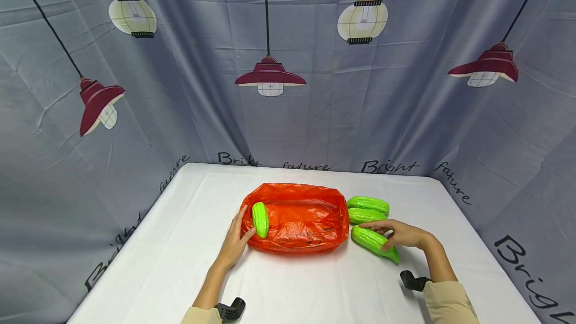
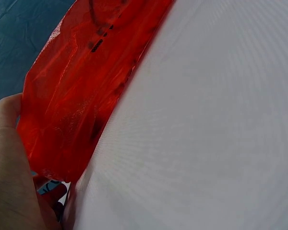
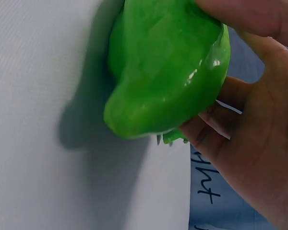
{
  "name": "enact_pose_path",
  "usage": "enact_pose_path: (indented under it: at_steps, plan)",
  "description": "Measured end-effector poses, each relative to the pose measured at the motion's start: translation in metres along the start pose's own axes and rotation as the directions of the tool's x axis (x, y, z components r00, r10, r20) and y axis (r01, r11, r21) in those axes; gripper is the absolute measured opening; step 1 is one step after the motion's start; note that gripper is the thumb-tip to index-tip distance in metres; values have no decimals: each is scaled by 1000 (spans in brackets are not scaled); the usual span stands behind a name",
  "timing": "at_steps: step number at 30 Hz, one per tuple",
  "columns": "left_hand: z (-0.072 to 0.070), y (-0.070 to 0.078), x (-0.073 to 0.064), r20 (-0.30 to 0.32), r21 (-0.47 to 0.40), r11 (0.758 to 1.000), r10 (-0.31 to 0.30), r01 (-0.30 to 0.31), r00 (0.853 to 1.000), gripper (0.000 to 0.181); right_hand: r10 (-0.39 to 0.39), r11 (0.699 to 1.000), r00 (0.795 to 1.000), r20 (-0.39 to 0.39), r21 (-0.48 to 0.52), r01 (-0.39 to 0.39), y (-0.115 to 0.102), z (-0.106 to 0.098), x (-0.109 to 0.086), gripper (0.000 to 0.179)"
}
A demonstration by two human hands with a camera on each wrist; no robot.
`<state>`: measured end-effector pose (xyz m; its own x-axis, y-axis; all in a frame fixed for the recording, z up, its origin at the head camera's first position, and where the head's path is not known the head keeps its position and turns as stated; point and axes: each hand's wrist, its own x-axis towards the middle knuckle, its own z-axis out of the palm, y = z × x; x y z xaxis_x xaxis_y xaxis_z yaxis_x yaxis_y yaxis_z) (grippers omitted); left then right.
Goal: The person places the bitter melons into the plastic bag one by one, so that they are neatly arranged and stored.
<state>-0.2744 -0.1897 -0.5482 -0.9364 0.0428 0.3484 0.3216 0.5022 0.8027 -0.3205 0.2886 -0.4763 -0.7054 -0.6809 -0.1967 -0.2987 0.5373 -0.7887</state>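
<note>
Red plastic is forming a bag [image 1: 294,245], sitting between the table's [image 1: 315,289] left and right edges, containing 1 gourd [image 1: 260,220] at its left end. Remotely, I'm worrying about thin walls: anything snagging the rim could be folding it. The left hand [image 1: 234,245] is pinching that rim; the right hand [image 1: 402,234] is grasping a front gourd [image 1: 366,238] nearer the right edge, glossy skin risking slippage. 2 back gourds [image 1: 368,203] are lying behind.

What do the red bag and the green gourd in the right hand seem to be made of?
The red bag looks like thin, shiny plastic film: its sides crinkle and catch bright highlights. The green gourd in the right hand looks glossy, possibly moulded plastic, going by its vivid colour and sharp reflections, though real produce can't be ruled out.
</note>
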Motion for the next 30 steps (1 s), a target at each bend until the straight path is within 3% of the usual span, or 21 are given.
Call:
enact_pose_path:
  at_steps: [9, 16, 30]
  plan:
    - [0, -1, -1, 3, -1, 1000, -2, 2, 1000, 66, 40, 999, 999, 4, 35, -40, 1, 2, -6, 72]
    - [0, 0, 0, 3, 4, 1000, 1, -1, 1000, 66, 64, 998, 997, -47, 22, -63, 3, 8, -10, 74]
    - [0, -1, 1, -6, -4, 1000, 20, -20, 1000, 66, -10, 1000, 982, -190, 18, 13, 10, 26, -14, 73]
